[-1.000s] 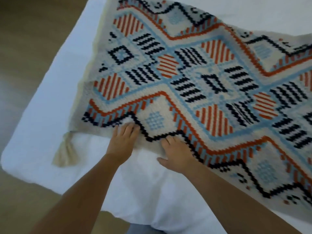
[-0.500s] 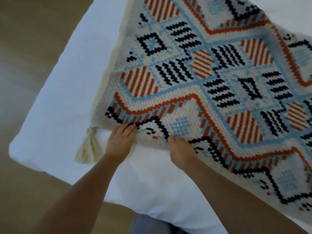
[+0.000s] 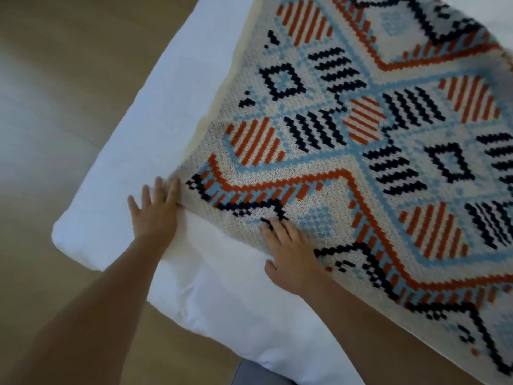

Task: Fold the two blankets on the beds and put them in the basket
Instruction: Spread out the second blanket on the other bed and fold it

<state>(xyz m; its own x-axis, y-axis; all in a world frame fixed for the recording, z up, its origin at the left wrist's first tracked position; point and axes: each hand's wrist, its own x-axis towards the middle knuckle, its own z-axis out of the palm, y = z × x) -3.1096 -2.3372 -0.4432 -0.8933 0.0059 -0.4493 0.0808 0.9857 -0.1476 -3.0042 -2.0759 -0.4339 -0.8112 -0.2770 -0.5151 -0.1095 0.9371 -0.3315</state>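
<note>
Your left hand [image 3: 155,218] lies flat, fingers spread, on the white bed [image 3: 111,190] at the corner of the cream knitted blanket with orange, blue and black patterning [image 3: 361,162] — spread across the frame's right. Your right hand [image 3: 288,259] presses its lower edge, palm down, fingers relaxed.

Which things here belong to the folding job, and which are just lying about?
Job: blanket; left hand at its corner; right hand flat on it.
Just there: bed; floor.
</note>
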